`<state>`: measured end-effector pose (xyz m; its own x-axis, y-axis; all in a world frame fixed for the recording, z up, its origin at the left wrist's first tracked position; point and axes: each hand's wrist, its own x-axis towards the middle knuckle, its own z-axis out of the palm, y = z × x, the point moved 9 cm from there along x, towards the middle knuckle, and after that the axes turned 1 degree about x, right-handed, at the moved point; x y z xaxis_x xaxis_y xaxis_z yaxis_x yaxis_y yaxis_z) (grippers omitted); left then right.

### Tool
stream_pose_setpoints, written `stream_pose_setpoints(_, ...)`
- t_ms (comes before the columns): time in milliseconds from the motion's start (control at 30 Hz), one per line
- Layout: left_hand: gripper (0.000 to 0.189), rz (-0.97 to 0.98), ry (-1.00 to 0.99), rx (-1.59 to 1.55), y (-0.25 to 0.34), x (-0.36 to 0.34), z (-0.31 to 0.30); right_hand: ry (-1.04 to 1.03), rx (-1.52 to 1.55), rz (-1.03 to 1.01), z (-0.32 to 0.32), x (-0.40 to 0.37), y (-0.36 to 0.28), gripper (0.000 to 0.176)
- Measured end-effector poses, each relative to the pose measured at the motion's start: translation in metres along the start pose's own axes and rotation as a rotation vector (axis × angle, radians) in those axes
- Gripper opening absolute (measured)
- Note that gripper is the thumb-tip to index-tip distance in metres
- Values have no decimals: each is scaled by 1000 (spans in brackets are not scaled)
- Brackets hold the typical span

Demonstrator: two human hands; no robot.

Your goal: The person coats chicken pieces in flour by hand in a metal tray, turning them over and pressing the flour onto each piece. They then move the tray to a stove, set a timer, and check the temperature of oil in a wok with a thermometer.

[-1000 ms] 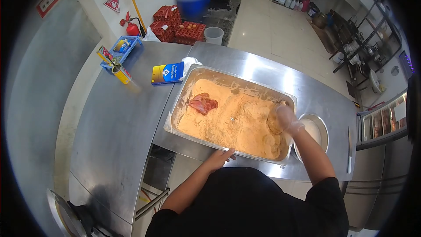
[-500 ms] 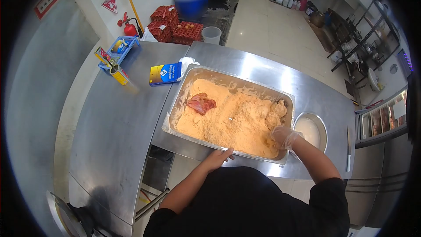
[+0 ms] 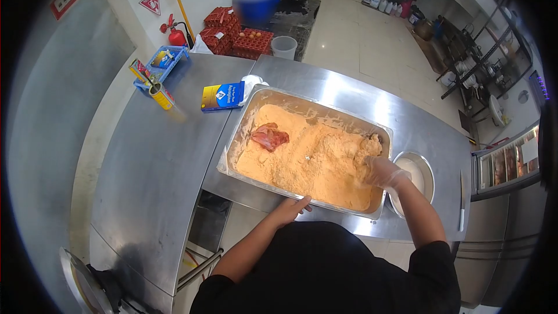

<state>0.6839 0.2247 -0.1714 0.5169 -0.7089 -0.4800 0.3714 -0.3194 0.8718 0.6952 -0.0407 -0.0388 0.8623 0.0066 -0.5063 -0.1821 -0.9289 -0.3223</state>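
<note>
A deep metal pan [image 3: 279, 188] holds orange-tinted flour [image 3: 325, 166]. One raw piece of meat [image 3: 269, 137], red and uncoated, lies on the flour at the pan's left. At the right end, flour-coated pieces [image 3: 369, 146] are heaped against the wall. My right hand [image 3: 381, 171], in a clear plastic glove, is down in the pan beside these pieces; its fingers are blurred and partly hidden, so I cannot see what they hold. Bare, my left hand [image 3: 290, 209] grips the pan's near rim.
A round metal bowl of whitish liquid [image 3: 414, 171] stands right of the pan, with a knife [image 3: 462, 200] beyond it. Behind the pan's left corner lies a blue-and-yellow glove box [image 3: 222, 96]. A blue basket [image 3: 165, 65] and an open can [image 3: 161, 96] stand far left.
My right hand has moved slightly up and to the right within the pan, lifting a little off the flour. My left hand stays at the rim. The view has shifted slightly.
</note>
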Motion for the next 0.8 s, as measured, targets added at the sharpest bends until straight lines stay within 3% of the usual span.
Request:
stream_pose_setpoints(100,57,-4,2,-6,-10,5,-1,128,147,16,7,8,17,50)
stream_pose_setpoints(167,56,-33,13,9,-5,1,0,172,509,86,31,17,46,51)
stream_pose_setpoints(233,55,-30,16,6,-4,0,-1,138,654,194,28,11,41,51)
stream_pose_setpoints(300,54,4,3,-10,-5,2,0,32,584,348,17,-4,32,51)
stream_pose_setpoints(400,53,-7,5,-14,-5,1,1,-70,711,382,42,8,45,50)
stream_pose_setpoints(533,54,-13,12,-21,-1,-1,2,-61,214,186,29,10,19,47)
stream_pose_setpoints(600,54,-34,18,-2,0,-1,2,94,183,179,32,26,27,45)
stream_pose_setpoints(700,55,0,26,-21,-4,0,1,138,-6,-86,42,51,11,38)
stream_pose_setpoints(800,57,-7,26,-5,-10,3,0,160,-145,-199,75,69,18,30)
